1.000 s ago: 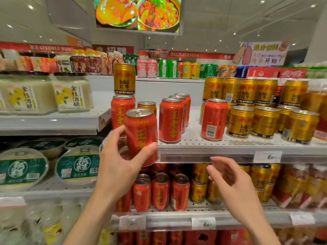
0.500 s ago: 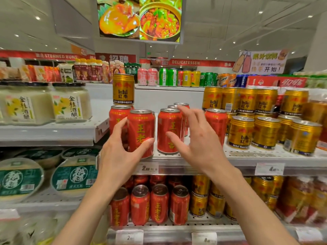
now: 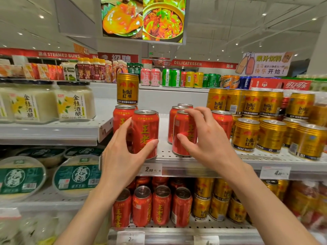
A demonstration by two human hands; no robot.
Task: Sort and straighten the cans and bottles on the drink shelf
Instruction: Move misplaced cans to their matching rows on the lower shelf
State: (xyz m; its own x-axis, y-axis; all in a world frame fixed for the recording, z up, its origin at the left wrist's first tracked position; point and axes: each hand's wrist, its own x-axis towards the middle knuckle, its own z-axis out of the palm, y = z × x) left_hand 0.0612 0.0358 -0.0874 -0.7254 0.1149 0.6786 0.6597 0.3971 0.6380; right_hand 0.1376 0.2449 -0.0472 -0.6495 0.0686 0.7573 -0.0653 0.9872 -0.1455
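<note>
**Two hands on the front red cans**

Nearest to me, the left hand (image 3: 122,156) wraps the red can (image 3: 145,133) standing at the front edge of the drink shelf (image 3: 177,167), thumb on its right side and fingers curled round its left. The can is upright, label forward, directly above the price tag (image 3: 152,169). Just right of it, the right hand (image 3: 210,144) curls over a second red can (image 3: 183,133), thumb on the label face and fingers hooked over the rim and far side. A clear gap separates the two cans.

I'd say the step in hand is facing up the red row: the left can looks set in place, the right one about to be turned or slid. The next move probably calls for drawing that can level with the left one and closing the gap without knocking the red cans just behind it.

Farther back, a gold can (image 3: 127,89) stands on top of a red one at the left, out of place among the reds; the gold cans (image 3: 270,135) fill the shelf's right side.

A second ago the left hand held its can in the air, below shelf level, and the right hand hung open and empty lower down. Half a second ago the can was already on the shelf and the right hand was reaching in, not yet gripping.
</note>
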